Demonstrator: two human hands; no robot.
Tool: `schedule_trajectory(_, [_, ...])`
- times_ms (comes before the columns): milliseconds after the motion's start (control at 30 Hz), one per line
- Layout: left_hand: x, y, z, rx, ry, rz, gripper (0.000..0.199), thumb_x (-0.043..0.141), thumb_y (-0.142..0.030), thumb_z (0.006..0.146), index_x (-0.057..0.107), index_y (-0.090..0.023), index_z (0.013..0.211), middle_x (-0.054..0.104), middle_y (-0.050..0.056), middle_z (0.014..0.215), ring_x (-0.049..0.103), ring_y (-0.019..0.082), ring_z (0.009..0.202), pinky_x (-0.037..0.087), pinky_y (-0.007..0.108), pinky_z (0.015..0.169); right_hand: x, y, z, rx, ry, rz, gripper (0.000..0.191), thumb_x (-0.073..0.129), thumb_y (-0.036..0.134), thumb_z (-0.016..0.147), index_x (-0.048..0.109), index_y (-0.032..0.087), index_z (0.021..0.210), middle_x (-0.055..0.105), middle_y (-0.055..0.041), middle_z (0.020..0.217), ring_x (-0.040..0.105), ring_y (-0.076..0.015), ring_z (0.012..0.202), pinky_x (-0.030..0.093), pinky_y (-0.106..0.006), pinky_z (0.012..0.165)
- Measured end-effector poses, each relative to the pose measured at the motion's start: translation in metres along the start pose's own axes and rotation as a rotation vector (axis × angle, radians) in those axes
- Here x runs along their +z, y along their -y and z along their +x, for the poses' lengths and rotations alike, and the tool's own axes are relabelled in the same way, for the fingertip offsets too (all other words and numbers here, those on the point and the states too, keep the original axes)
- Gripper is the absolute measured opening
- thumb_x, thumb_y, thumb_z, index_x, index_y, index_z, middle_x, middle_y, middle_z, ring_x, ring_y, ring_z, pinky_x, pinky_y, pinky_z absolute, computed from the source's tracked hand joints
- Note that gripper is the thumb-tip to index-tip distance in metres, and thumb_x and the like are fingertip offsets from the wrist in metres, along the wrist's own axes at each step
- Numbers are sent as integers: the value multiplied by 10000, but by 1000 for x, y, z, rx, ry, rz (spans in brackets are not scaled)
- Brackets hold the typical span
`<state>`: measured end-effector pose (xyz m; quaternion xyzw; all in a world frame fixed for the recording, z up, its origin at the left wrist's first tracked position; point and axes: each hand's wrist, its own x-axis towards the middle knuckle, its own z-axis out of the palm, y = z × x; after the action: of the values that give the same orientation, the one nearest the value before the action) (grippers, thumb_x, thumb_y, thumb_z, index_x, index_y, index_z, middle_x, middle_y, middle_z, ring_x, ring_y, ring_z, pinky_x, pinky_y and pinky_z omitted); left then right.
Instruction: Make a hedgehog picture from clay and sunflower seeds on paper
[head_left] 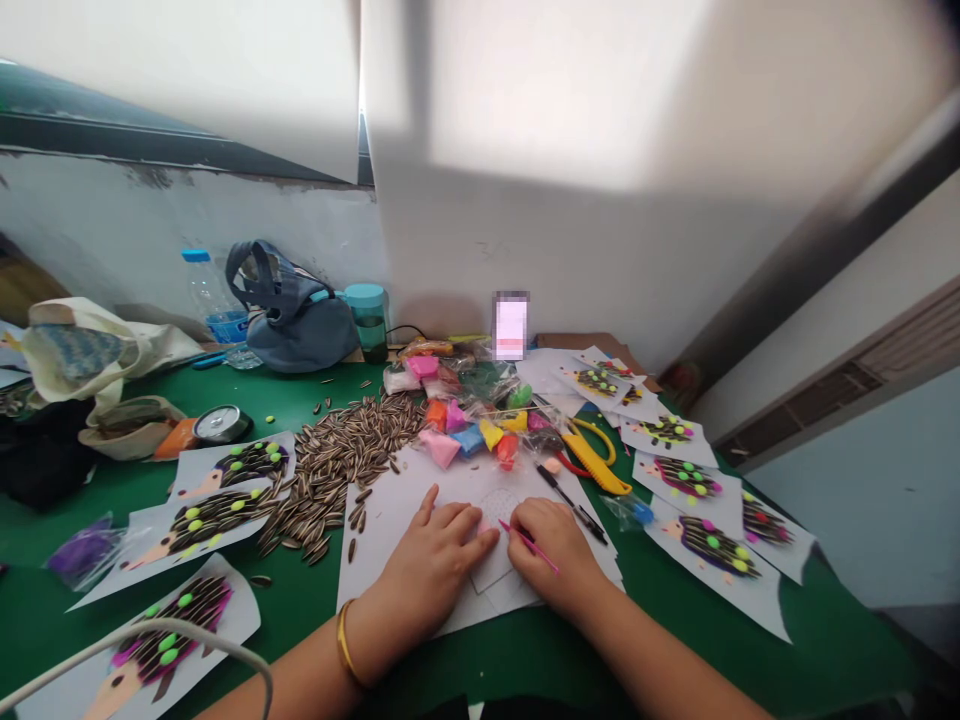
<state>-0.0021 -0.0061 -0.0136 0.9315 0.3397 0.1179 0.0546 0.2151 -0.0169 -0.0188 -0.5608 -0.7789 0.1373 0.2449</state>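
My left hand (429, 562) lies on a small sheet of paper (491, 580), fingers stretched out, with thumb and index finger beside a bit of pink clay (484, 524). My right hand (553, 553) is closed on a thin pink modelling tool (543, 558), its tip close to that clay. A faint dotted outline (501, 503) shows on the sheet between the hands. Larger white sheets (390, 515) lie underneath. Right of them rest black pens (574, 505). Bags of coloured clay (469, 440) are heaped just beyond the hands.
A sunflower seed pile (341, 450) is left of the sheets. Finished hedgehog pictures (221, 520) lie left, more hedgehog pictures (705, 555) right. Yellow-handled scissors (596, 460) lie right of the clay. A bottle (214, 300), blue bag (300, 325), cup (367, 320) and phone (511, 328) stand behind. A cable (187, 630) crosses front left.
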Motion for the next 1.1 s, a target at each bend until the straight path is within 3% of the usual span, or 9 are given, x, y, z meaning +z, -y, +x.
schedule_trajectory(200, [2, 2, -1, -26, -46, -34, 391, 435, -147, 1005, 535, -297, 1352, 625, 46, 1294, 535, 220, 1210, 203, 559, 1173, -2, -1, 2, 13, 16, 29, 115, 515, 154, 819, 496, 199, 714, 590, -3, 740, 524, -167, 740, 304, -307, 715])
schedule_trajectory(433, [2, 2, 0, -10, -15, -25, 319, 486, -174, 988, 597, -299, 1259, 623, 59, 1299, 545, 260, 1205, 211, 631, 1149, -3, 0, 1, 8, 12, 27, 113, 518, 158, 822, 504, 198, 717, 593, -2, 744, 526, -167, 741, 308, -307, 723])
schedule_trajectory(633, [-2, 8, 0, -111, -69, -213, 425, 505, -92, 923, 526, -241, 1320, 661, 68, 1238, 602, 212, 1157, 250, 576, 1176, -5, 1, 1, -1, 20, 52, 98, 545, 139, 810, 537, 193, 729, 597, 6, 753, 530, -157, 745, 317, -300, 718])
schedule_trajectory(867, [-9, 18, 0, -122, -34, -287, 680, 618, -100, 849, 359, -256, 1458, 645, 80, 1323, 593, 235, 1230, 169, 615, 1193, -16, -1, 2, -198, 93, 211, 80, 615, 232, 889, 693, 226, 876, 640, -21, 883, 584, -183, 875, 361, -341, 825])
schedule_trajectory(1100, [-12, 15, 1, -123, -13, -276, 694, 610, -102, 858, 334, -247, 1478, 630, 97, 1357, 578, 234, 1263, 173, 591, 1199, -13, 0, 4, -289, 149, 148, 81, 639, 231, 893, 716, 250, 911, 627, -19, 899, 567, -186, 898, 332, -354, 833])
